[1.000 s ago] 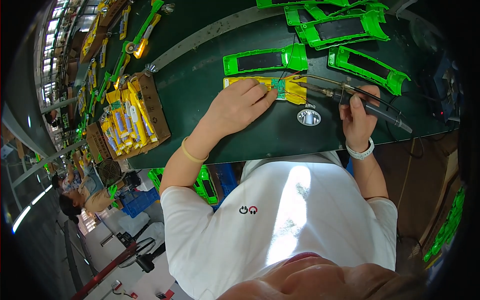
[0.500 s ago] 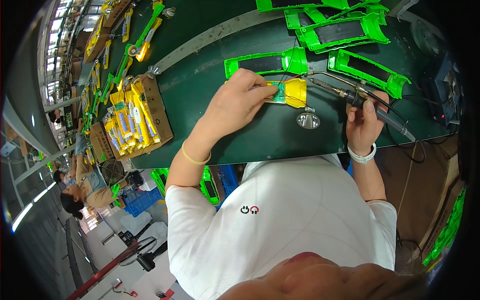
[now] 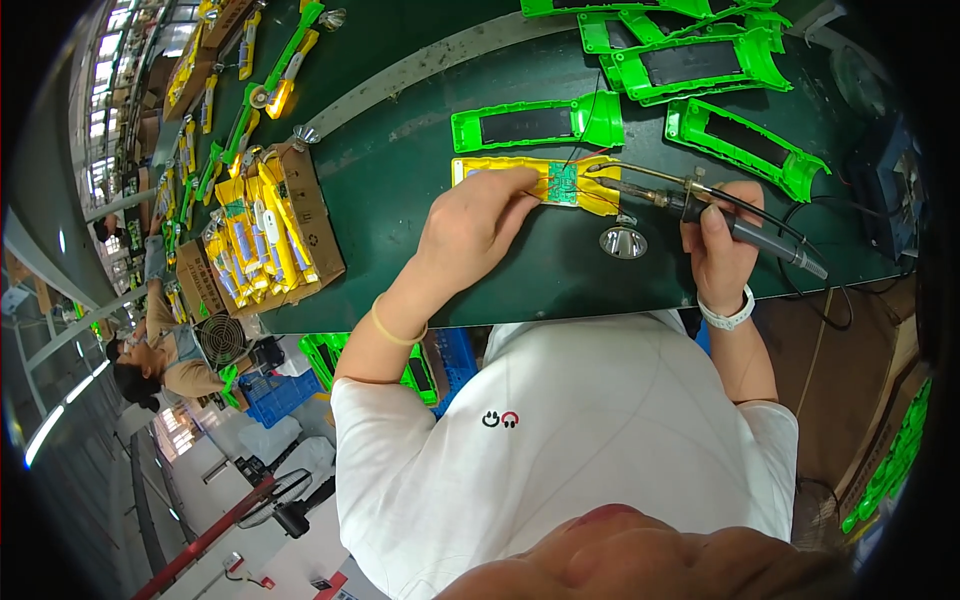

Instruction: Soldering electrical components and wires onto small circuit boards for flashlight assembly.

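A dark green workbench (image 3: 420,180) fills the upper half of the frame. At upper left on it sits a cardboard box (image 3: 300,215) packed with yellow parts. Green plastic shells (image 3: 535,122) lie along the top, right of centre. Just below them, at upper centre, lies a yellow shell (image 3: 500,168) carrying a small green circuit board (image 3: 562,184). The left hand (image 3: 470,225) presses flat on the yellow shell, fingers beside the board. The right hand (image 3: 722,245), at centre right, is closed around a soldering iron (image 3: 700,205), whose tip meets the board's edge. A small silver reflector cup (image 3: 622,241) stands between the hands.
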`<act>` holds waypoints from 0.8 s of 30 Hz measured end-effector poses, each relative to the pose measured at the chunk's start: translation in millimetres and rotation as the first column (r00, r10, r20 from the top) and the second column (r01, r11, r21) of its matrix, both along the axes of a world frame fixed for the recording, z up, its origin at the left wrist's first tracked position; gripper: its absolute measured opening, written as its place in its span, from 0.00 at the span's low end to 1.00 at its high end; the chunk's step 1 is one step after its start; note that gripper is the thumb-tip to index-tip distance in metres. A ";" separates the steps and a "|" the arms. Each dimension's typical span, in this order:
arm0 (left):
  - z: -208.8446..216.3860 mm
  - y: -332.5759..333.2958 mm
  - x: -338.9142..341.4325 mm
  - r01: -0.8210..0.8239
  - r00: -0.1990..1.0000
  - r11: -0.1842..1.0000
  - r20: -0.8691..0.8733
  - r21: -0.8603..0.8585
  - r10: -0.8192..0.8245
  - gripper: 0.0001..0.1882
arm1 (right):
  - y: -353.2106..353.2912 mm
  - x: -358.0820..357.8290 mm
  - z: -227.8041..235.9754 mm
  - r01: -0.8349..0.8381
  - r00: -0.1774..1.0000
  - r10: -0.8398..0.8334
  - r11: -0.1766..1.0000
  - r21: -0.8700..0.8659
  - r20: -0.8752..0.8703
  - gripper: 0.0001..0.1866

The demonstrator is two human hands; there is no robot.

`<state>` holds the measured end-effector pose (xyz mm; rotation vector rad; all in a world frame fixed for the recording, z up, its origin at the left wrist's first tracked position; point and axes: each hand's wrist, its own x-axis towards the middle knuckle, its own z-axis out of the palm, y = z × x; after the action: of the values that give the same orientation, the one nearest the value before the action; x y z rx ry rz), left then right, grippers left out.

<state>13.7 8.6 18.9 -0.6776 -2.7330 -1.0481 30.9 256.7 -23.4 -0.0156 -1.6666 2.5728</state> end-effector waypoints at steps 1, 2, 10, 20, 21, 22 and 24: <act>-1.2 -2.3 -3.4 0.000 1.000 1.000 0.000 0.000 0.000 0.13 | -0.2 -0.2 1.6 -0.019 1.000 0.019 1.000 0.018 0.002 0.13; -1.4 -6.3 -7.1 0.106 0.981 0.983 -0.147 -0.152 -0.129 0.15 | -0.8 -0.3 1.9 -0.016 1.000 0.016 1.000 0.018 0.004 0.13; -3.8 -6.4 -17.4 0.263 0.910 0.914 -0.235 -0.309 -0.342 0.15 | -2.0 -0.3 -5.3 -0.096 0.995 0.095 0.986 0.139 0.016 0.12; 4.9 -2.9 -16.1 0.240 0.905 0.847 -0.207 -0.474 -0.371 0.12 | -0.5 -1.2 -8.5 -0.171 0.984 0.177 0.958 0.232 -0.004 0.12; 5.0 -2.8 -16.0 0.238 0.905 0.846 -0.206 -0.478 -0.371 0.12 | 0.3 -1.7 -12.0 -0.182 0.980 0.198 0.949 0.258 -0.035 0.12; 4.5 -2.6 -15.9 0.239 0.905 0.846 -0.206 -0.477 -0.372 0.12 | -3.5 -1.6 -9.8 -0.177 0.982 0.187 0.962 0.209 -0.030 0.13; 3.5 -2.8 -15.7 0.224 0.902 0.850 -0.230 -0.477 -0.366 0.12 | -5.3 -1.5 -7.8 -0.169 0.985 0.172 0.962 0.216 0.005 0.13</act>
<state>-2.0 5.8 22.4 -1.2538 -2.6358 -0.2968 29.4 251.3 -31.3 0.1657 -2.0154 2.4825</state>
